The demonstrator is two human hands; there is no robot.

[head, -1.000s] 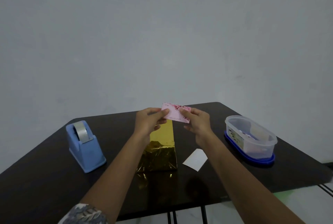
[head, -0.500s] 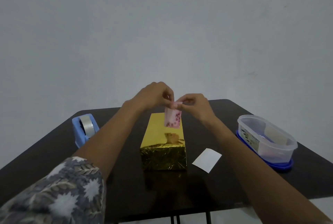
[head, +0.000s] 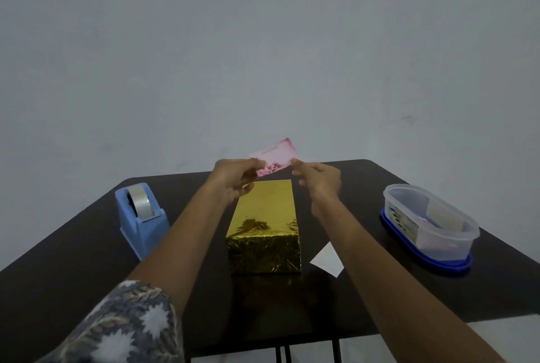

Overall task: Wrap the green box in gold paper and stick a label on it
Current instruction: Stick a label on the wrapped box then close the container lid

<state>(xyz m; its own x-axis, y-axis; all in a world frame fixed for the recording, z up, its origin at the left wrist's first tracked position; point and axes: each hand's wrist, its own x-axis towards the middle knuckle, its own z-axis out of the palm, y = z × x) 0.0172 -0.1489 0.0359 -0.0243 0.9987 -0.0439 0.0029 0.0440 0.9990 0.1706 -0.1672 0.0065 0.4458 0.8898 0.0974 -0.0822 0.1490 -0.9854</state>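
The box (head: 264, 225) stands in the middle of the dark table, fully covered in shiny gold paper, its long side pointing away from me. Above its far end I hold a pink flowered label (head: 274, 156) in the air. My left hand (head: 235, 177) pinches the label's left lower edge. My right hand (head: 317, 178) pinches its right edge with thumb and forefinger. The label is tilted, its right corner raised, and it does not touch the box.
A blue tape dispenser (head: 140, 219) with a roll of clear tape stands left of the box. A white paper slip (head: 327, 260) lies right of the box. A clear plastic tub (head: 429, 222) sits on a blue lid at the right. The table (head: 73, 269) ends near me.
The label has turned from hanging upright between my fingertips to lying spread out sideways, and my two hands have moved apart along its edges.
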